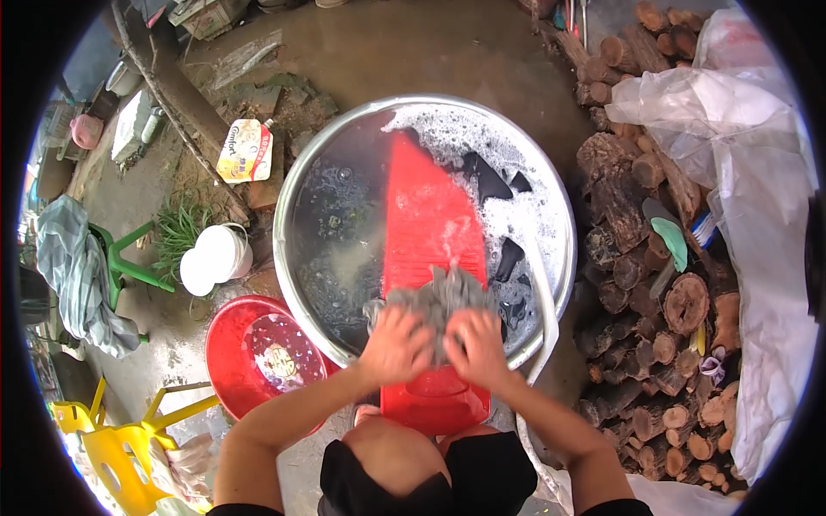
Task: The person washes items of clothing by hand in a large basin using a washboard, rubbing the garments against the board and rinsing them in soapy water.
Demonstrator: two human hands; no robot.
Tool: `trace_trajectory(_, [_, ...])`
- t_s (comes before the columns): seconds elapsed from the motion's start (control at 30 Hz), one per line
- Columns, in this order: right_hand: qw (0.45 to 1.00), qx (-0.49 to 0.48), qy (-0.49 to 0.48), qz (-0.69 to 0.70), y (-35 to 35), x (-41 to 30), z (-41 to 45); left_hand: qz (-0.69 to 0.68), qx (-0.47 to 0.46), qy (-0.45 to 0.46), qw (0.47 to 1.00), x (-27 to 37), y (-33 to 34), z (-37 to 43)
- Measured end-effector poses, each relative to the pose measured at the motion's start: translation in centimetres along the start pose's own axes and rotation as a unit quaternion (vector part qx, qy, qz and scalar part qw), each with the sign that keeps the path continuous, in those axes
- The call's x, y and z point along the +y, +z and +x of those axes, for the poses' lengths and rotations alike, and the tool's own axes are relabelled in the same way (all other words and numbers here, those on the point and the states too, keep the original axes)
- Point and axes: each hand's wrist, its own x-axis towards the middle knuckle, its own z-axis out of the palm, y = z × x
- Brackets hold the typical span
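Note:
A wet grey cloth point(445, 293) is bunched on a red ribbed plastic washboard point(433, 219). My left hand point(397, 342) grips its left side, and my right hand point(476, 345) grips the right. The washboard leans over the near rim of a large round metal tub point(282, 245), its far end down in the soapy water. Dark garments point(487, 180) poke through white foam on the tub's right side, mostly hidden under the suds. A pale hose point(542, 290) hangs over the right rim into the tub.
A red basin point(222, 361) holding some water stands left of the tub. Farther left are a white bucket point(235, 251), a green stool point(126, 258) and yellow chairs point(119, 458). A Comfort pouch point(246, 151) lies beyond. Stacked firewood point(645, 367) and plastic sheeting point(765, 258) line the right.

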Motion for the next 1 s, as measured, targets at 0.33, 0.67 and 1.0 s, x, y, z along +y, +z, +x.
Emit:
trace_trajectory(0.33, [0.968, 0.02, 0.181, -0.175, 3.8, 7.3, 8.4, 0.114, 0.075, -0.163, 0.977, -4.3, 4.9, 10.4])
trace_trajectory(0.67, [0.981, -0.001, -0.11, -0.159, 1.4, -0.2, 0.3, -0.003, -0.082, 0.084, 0.993, -1.8, 1.6, 0.6])
trace_trajectory(1.0, [0.994, -0.057, 0.074, -0.059, 1.3, 3.6, 3.0, -0.004, 0.005, -0.106, 0.994, -2.4, 1.8, 4.3])
